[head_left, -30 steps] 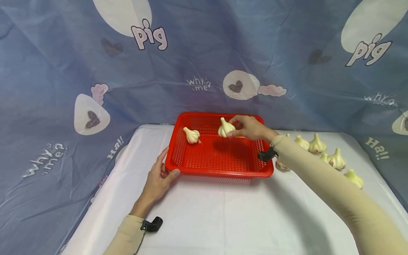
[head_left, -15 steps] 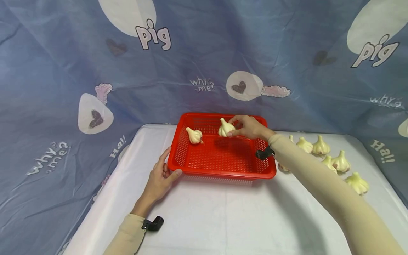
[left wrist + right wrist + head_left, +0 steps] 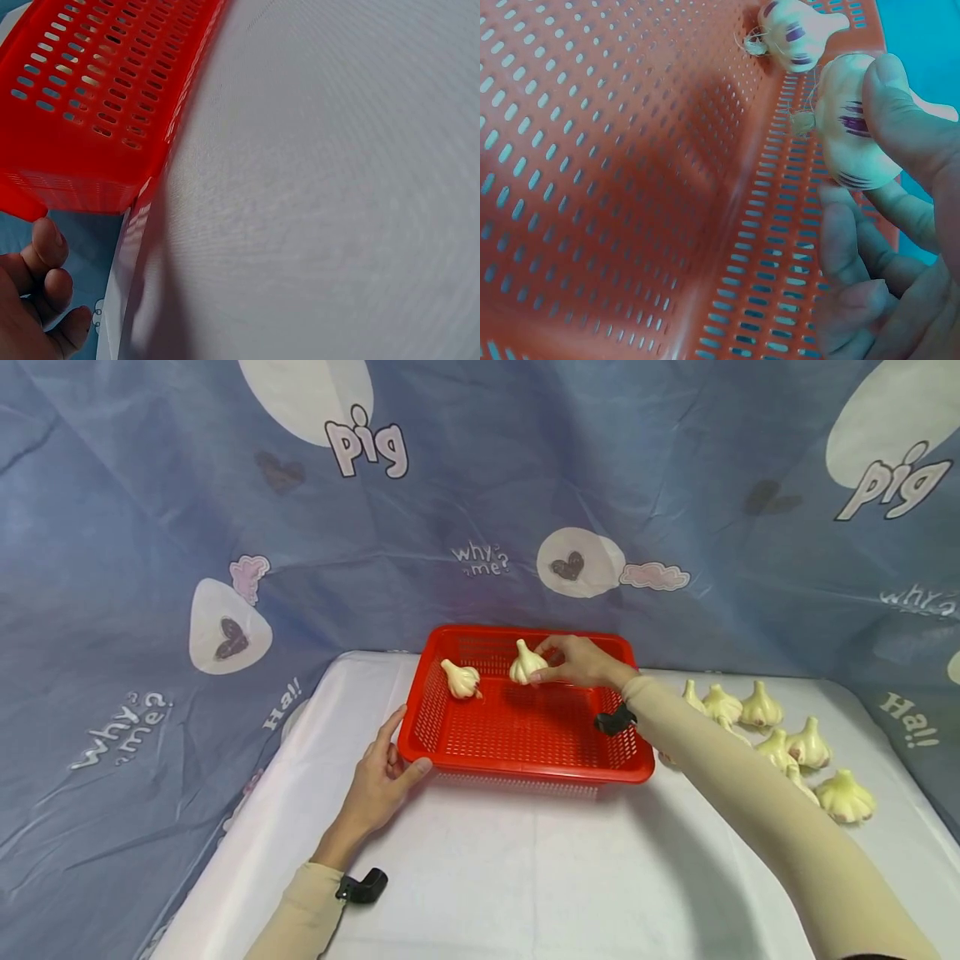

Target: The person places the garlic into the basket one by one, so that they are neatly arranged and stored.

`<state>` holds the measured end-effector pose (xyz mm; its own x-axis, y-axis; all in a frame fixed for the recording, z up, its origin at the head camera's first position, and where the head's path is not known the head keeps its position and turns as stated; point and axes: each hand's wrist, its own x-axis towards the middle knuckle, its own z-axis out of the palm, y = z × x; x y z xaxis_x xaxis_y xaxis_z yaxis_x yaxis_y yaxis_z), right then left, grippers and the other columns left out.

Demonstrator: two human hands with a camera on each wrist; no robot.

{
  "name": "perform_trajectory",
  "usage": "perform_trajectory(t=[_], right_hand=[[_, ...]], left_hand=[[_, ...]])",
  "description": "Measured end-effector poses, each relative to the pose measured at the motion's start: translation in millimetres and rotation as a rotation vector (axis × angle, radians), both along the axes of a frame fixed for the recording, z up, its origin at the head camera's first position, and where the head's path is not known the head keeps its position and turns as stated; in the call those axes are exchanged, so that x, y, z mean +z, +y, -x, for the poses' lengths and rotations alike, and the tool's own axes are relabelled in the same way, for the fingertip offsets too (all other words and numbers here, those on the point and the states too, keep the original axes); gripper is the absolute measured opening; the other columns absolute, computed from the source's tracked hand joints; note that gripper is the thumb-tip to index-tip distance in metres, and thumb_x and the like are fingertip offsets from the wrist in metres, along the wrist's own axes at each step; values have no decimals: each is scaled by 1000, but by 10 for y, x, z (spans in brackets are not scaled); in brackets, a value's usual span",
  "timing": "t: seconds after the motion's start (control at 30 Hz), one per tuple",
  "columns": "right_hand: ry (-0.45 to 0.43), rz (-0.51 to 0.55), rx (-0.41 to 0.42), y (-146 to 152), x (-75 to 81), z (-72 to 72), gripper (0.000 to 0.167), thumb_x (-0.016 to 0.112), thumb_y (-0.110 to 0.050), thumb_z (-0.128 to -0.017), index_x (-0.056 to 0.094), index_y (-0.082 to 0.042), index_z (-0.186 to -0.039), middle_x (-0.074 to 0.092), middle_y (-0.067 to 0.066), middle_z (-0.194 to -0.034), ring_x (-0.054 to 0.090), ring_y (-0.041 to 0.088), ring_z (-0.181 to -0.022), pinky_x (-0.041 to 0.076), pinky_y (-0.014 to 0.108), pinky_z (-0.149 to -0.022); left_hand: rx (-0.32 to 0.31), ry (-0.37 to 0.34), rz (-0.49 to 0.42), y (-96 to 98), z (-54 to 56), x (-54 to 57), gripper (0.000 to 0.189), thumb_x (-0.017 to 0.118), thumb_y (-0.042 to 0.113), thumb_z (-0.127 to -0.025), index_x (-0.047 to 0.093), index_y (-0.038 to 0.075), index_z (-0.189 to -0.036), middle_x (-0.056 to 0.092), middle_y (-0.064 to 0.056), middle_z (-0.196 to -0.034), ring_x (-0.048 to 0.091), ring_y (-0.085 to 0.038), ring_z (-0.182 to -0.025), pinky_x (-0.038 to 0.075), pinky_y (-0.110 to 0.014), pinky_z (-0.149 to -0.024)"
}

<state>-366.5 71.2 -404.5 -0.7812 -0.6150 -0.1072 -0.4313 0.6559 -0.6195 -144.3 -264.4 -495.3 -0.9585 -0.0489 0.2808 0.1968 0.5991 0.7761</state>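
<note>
My right hand pinches a pale garlic bulb between thumb and fingers over the red plastic basket. In the right wrist view the held bulb shows purple streaks and a root tuft, with the thumb across it. Another garlic bulb lies inside the basket at the left. My left hand holds the basket's near left corner, thumb at the front rim and index finger along the left side. Its other fingers are curled, seen below the rim in the left wrist view.
Several garlic bulbs stand on the white-covered table at the right, some partly hidden by the right sleeve. A blue printed cloth hangs behind and beside the table.
The head view has shifted slightly, so the scene sits a little further right. My right hand with the garlic bulb has moved slightly left over the basket; the left hand stays at the corner.
</note>
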Motion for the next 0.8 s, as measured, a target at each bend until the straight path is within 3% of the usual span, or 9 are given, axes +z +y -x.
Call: perform_trajectory(t=[0.47, 0.8], right_hand=[[-10, -10, 29, -175, -178, 46, 50, 86, -30, -91, 68, -5, -130, 73, 17, -123, 68, 34, -116, 54, 49, -103], [22, -11, 30, -305, -266, 62, 50, 87, -32, -89, 71, -7, -129, 75, 16, -122, 70, 34, -116, 54, 48, -102]], left_hand=[[-11, -31, -29, 28, -2, 34, 90, 83, 33, -90, 34, 38, -165, 51, -9, -79, 49, -19, -77, 40, -32, -72], [-4, -20, -3, -5, -4, 21, 90, 82, 34, -91, 33, 37, -166, 50, -8, -78, 48, -16, -74, 39, -31, -69]])
